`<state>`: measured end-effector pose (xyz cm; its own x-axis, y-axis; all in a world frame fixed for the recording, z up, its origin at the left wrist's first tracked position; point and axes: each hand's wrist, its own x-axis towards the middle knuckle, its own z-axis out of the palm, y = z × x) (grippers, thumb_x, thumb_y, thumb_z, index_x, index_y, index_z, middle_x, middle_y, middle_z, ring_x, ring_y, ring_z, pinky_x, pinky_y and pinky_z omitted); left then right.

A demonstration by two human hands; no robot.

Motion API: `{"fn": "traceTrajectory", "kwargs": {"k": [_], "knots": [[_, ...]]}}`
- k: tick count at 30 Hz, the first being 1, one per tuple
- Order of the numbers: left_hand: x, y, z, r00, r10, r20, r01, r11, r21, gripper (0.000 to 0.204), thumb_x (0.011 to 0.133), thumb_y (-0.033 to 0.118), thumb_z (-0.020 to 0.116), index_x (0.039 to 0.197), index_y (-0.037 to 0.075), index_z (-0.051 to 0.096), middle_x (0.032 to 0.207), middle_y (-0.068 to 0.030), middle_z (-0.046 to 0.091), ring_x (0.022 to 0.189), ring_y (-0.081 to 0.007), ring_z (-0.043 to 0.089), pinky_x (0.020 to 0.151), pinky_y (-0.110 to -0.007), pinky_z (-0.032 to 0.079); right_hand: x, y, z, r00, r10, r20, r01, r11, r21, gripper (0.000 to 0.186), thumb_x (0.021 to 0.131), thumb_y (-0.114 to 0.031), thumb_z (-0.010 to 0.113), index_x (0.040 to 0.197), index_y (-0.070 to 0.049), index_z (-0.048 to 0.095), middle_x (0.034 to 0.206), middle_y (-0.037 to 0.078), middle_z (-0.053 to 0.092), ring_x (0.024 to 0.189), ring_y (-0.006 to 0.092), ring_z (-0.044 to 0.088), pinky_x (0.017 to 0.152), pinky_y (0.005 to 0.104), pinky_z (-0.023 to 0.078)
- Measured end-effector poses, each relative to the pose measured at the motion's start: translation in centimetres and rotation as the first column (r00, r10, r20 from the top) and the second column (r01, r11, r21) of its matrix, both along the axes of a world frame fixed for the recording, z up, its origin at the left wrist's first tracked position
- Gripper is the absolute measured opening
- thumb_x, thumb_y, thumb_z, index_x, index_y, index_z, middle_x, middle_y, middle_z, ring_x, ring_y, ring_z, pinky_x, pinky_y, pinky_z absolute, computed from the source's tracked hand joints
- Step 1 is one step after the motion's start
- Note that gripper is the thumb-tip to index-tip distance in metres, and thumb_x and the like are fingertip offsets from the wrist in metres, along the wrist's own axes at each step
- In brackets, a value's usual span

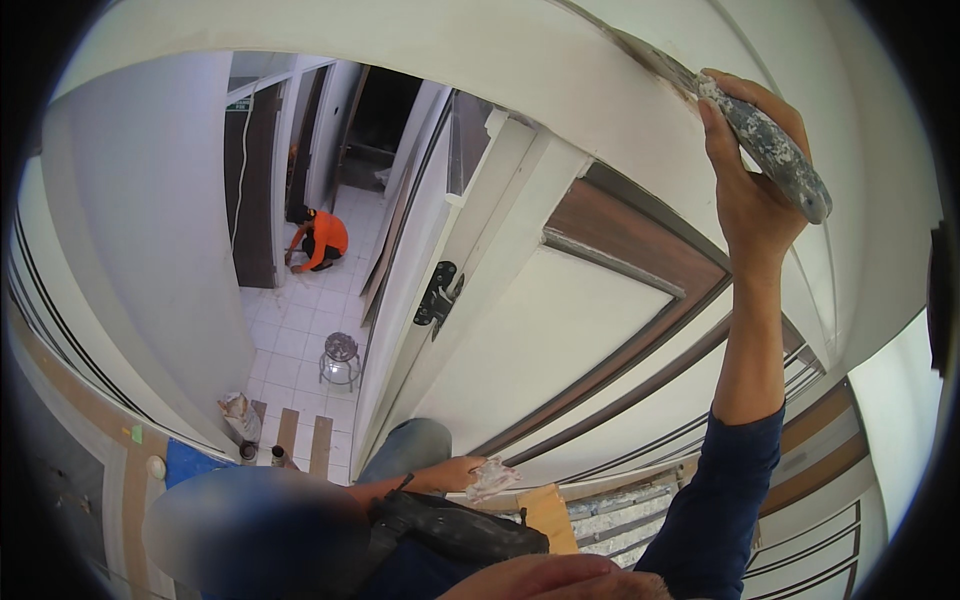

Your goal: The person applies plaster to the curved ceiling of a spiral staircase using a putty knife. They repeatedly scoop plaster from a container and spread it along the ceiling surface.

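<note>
Firmly, the right grip (752, 205) is wrapped round a white-spotted putty knife (770, 150) above the door (600, 310), its blade at the pale wall surface (600, 85). Beside the door, the left grip (445, 475) has a white-smeared item (492, 480) at its fingers; how far closed it is, I cannot tell. Beyond the door, a co-worker in orange (328, 238) crouches on the tiled floor (310, 310).

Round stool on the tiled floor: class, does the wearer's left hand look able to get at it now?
Probably not: the round stool stands on the tiled floor, apparently well below the left hand, whose grip seems taken up by crumpled white material.
</note>
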<state>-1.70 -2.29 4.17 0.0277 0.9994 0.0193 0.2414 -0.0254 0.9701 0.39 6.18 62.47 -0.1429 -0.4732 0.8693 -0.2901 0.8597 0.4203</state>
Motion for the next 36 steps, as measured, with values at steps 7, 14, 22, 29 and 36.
{"fn": "traceTrajectory", "kwargs": {"k": [7,14,22,29,36], "knots": [[-0.1,-0.2,1.5,0.998,-0.051,0.021,0.052,0.998,-0.04,0.045,0.09,0.011,0.051,0.133,-0.004,0.053,0.123,-0.0252,0.063,0.115,-0.0317,0.062,0.099,-0.039,0.046,2.8,2.1,0.2,0.997,0.06,-0.045,-0.061,0.997,-0.035,0.025,0.084,0.0,0.077,0.108,-0.002,0.069,0.104,0.01,0.074,0.09,0.0139,0.07,0.08,0.0255,0.059],[0.1,1.0,-2.1,0.999,-0.033,-0.007,0.033,0.999,-0.016,0.047,0.091,0.01,0.05,0.136,-0.003,0.051,0.126,-0.0248,0.063,0.118,-0.0319,0.061,0.101,-0.038,0.045,2.3,0.4,1.2,0.993,-0.032,0.111,0.026,0.998,0.054,0.023,0.082,-0.001,0.079,0.104,-0.003,0.073,0.103,0.008,0.074,0.091,0.016,0.07,0.079,0.0266,0.058],[0.4,1.6,-4.0,1.0,-0.024,0.02,0.023,0.998,0.05,0.047,0.091,0.009,0.049,0.137,-0.003,0.05,0.124,-0.025,0.063,0.116,-0.0331,0.061,0.1,-0.037,0.045,3.3,0.3,2.2,0.975,-0.023,0.219,0.023,1.0,0.0,0.026,0.08,-0.005,0.081,0.105,-0.007,0.075,0.103,0.007,0.075,0.093,0.0192,0.072,0.081,0.0281,0.059],[0.3,1.5,-4.0,0.999,-0.021,-0.035,0.02,1.0,-0.01,0.045,0.091,0.01,0.051,0.134,-0.004,0.052,0.121,-0.0283,0.062,0.114,-0.0367,0.061,0.097,-0.041,0.046,2.4,-0.8,4.4,0.925,-0.106,0.365,0.065,0.99,0.121,0.027,0.085,-0.004,0.076,0.111,-0.009,0.072,0.111,0.009,0.074,0.107,0.0244,0.069,0.092,0.034,0.058],[0.2,1.8,-3.9,0.995,-0.093,-0.038,0.092,0.995,-0.039,0.058,0.092,0.006,0.046,0.149,0.001,0.041,0.14,-0.0195,0.057,0.129,-0.0267,0.055,0.11,-0.032,0.039,5.1,1.4,3.3,0.923,-0.122,0.364,0.144,0.989,-0.033,0.026,0.083,-0.007,0.078,0.108,-0.009,0.074,0.108,0.008,0.074,0.104,0.0217,0.07,0.088,0.0326,0.059]]}}
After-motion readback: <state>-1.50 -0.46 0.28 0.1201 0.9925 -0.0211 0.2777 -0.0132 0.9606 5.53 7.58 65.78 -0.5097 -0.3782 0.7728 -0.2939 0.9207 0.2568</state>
